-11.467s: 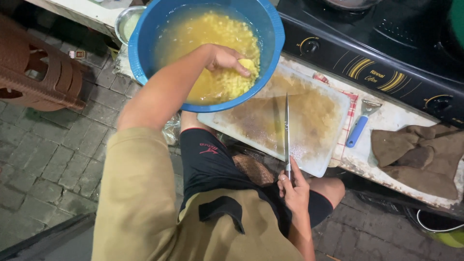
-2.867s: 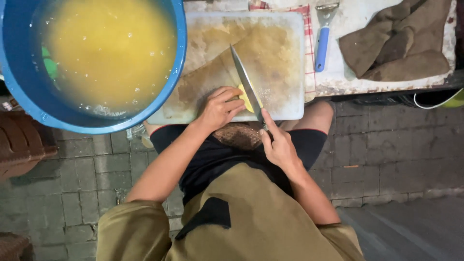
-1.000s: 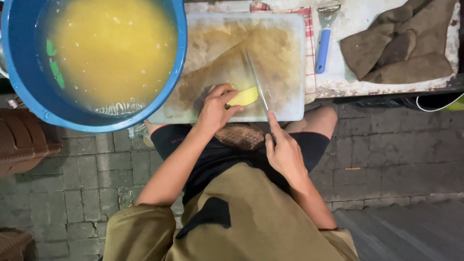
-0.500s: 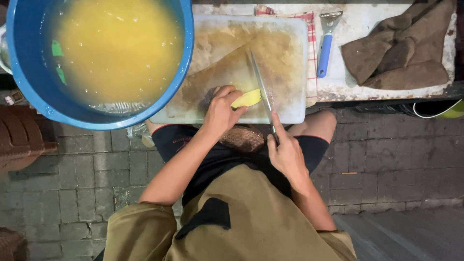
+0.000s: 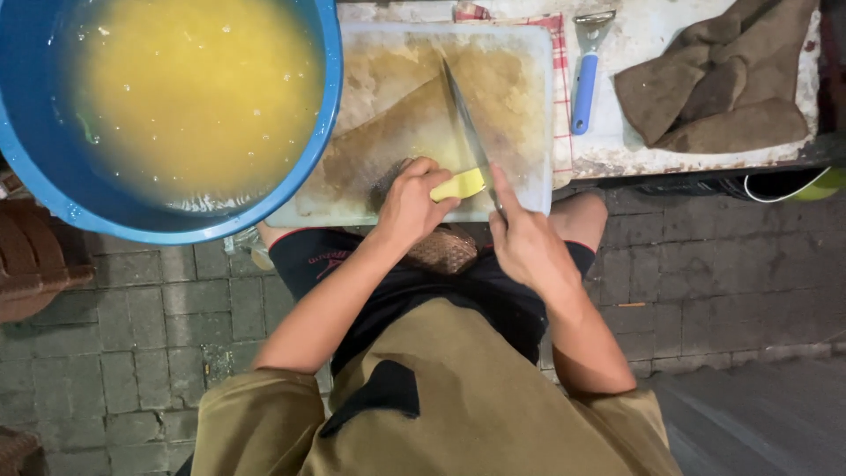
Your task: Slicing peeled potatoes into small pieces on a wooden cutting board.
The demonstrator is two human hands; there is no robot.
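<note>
Right grip (image 5: pixel 526 238) clasps the knife (image 5: pixel 470 137), left grip (image 5: pixel 407 201) pinning the yellow piece (image 5: pixel 460 184) on the stained cutting board (image 5: pixel 511 79).

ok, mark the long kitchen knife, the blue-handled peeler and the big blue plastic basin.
long kitchen knife (image 5: pixel 465 123), head view, middle of the blade.
blue-handled peeler (image 5: pixel 582 92), head view, blue handle.
big blue plastic basin (image 5: pixel 328 97), head view, right rim.
</note>
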